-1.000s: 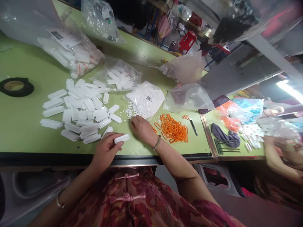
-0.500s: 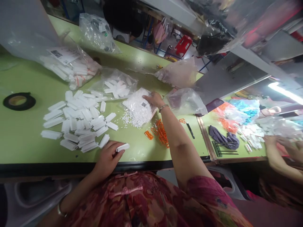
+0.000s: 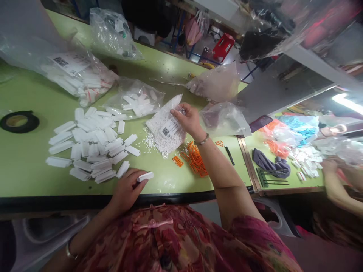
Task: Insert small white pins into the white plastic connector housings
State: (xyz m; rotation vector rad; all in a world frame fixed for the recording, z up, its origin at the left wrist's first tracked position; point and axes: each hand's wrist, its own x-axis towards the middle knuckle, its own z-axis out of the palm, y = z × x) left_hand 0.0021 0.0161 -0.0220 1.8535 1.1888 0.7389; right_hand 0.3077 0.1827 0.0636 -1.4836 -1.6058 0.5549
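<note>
My left hand (image 3: 128, 189) rests by the front edge of the green table, its fingers closed on a white plastic piece (image 3: 145, 176). With my right hand (image 3: 188, 119) I grip the upper part of a clear plastic bag (image 3: 167, 126) that has a printed label. Inside the bag are many tiny white rods, and loose white rods (image 3: 151, 141) lie spilled beside its left side. Left of the bag spreads a heap of similar white plastic pieces (image 3: 96, 147). Below my right wrist lies a pile of orange plastic frames (image 3: 197, 160).
A roll of black tape (image 3: 19, 121) lies at the far left. Bags of white parts (image 3: 138, 100) and a crumpled clear bag (image 3: 224, 119) stand behind. A black-handled tool (image 3: 229, 155) lies to the right. Another person's hands (image 3: 337, 170) work at the adjoining table.
My right hand has lifted the bag's upper part, tilting it so the label now faces me lower down. My left hand stays nearly in place with the white piece.
</note>
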